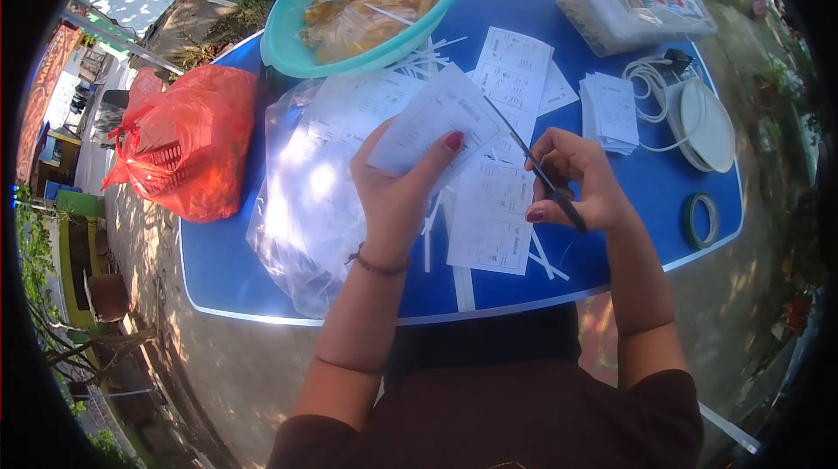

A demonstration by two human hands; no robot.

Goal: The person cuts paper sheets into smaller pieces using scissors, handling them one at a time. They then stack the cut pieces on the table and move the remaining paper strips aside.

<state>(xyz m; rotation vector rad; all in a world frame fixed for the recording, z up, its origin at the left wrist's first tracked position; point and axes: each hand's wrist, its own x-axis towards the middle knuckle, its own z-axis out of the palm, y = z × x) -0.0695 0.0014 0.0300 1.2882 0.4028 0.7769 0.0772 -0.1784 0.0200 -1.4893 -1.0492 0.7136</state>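
Note:
My left hand (397,181) is closed on a printed paper label (441,124), thumb on its face, raised over the table. In my right hand (576,181) is a pair of scissors (543,174) with black handles, its blades pointing up and left along the label's right edge. Printed sheets (493,216) lie under and between my hands, and another printed sheet (511,63) lies farther back. Thin cut paper strips (543,259) are scattered around them. Left of my left hand, a clear plastic bag (301,207) lies partly over the table.
A turquoise basin (279,37) with bagged yellowish food stands at the back. A red plastic bag (196,141) sits at the left edge. On the right are a stack of cut labels (611,111), a clear plastic box (594,19), a white corded device (705,124) and a tape roll (701,220).

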